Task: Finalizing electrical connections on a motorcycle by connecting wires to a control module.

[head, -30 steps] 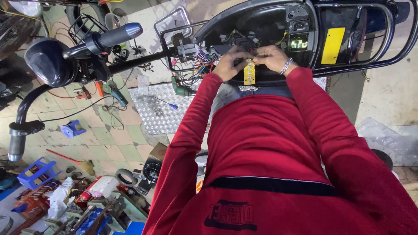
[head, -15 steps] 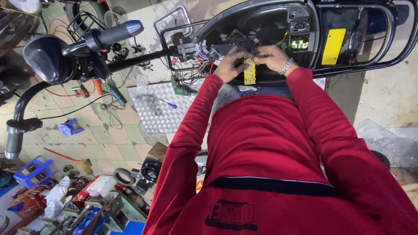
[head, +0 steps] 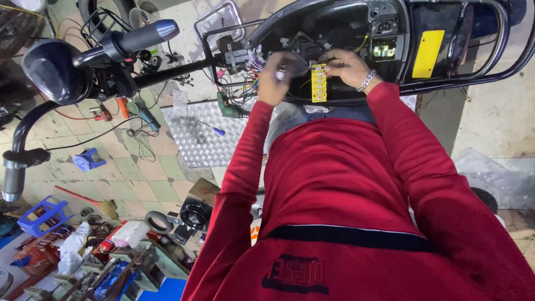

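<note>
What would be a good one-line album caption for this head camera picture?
Both hands, left and right, work at a yellow terminal strip among scooter wiring.

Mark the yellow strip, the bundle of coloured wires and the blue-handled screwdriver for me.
yellow strip (head: 319, 83), head view, middle of its yellow face.
bundle of coloured wires (head: 252, 72), head view, centre of the tangle.
blue-handled screwdriver (head: 219, 132), head view, on the blue handle.
</note>
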